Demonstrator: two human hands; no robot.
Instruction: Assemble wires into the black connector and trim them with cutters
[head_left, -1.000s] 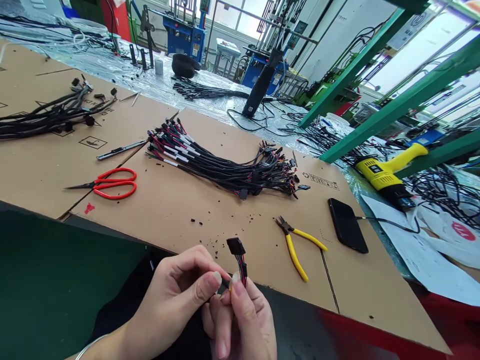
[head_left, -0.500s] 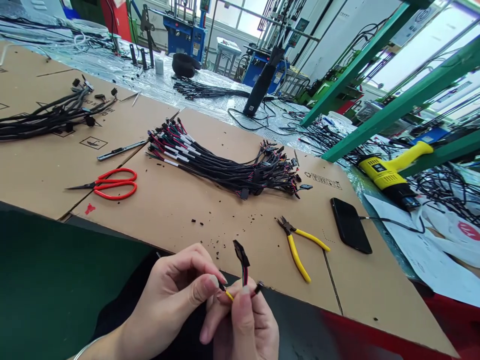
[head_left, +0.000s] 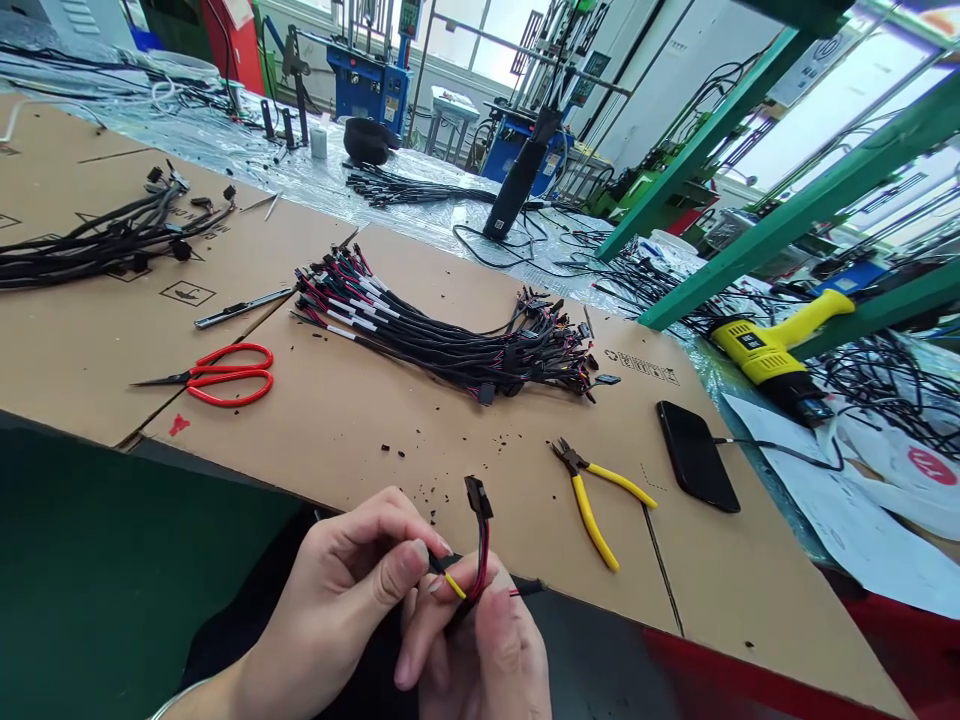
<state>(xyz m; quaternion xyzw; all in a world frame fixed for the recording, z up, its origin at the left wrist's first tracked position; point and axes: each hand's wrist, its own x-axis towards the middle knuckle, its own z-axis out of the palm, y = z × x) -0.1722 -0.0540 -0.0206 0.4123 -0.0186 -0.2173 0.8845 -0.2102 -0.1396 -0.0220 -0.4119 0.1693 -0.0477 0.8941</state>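
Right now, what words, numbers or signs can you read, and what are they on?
No words or numbers are clear enough to read.
Cardboard: a diamond-shaped sign and a row of signs, details too small.
Red circle, far right: a white zigzag mark.
Yellow tool and white cable labels: any writing is too small.

Bright overall — windows blown white, plastic sheeting glinting; toward the edges, shapes stretch.
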